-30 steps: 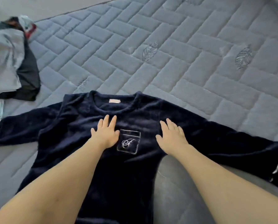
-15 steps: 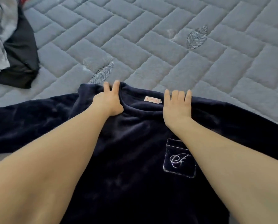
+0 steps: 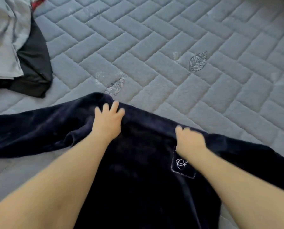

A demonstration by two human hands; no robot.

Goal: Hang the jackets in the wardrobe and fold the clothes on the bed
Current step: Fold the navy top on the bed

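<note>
Head view shows my hands, left (image 3: 107, 123) and right (image 3: 190, 139), both gripping the navy plush sweater's (image 3: 138, 179) far edge on the grey quilted bed (image 3: 171, 47); I should fold evenly.

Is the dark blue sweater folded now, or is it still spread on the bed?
Mostly spread. The sweater lies flat, sleeves out to both sides; the left hand and right hand bunch only its collar edge.

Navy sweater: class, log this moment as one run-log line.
navy sweater flat on bed | left hand grips shoulder | right hand grips collar edge | unfolded
</note>
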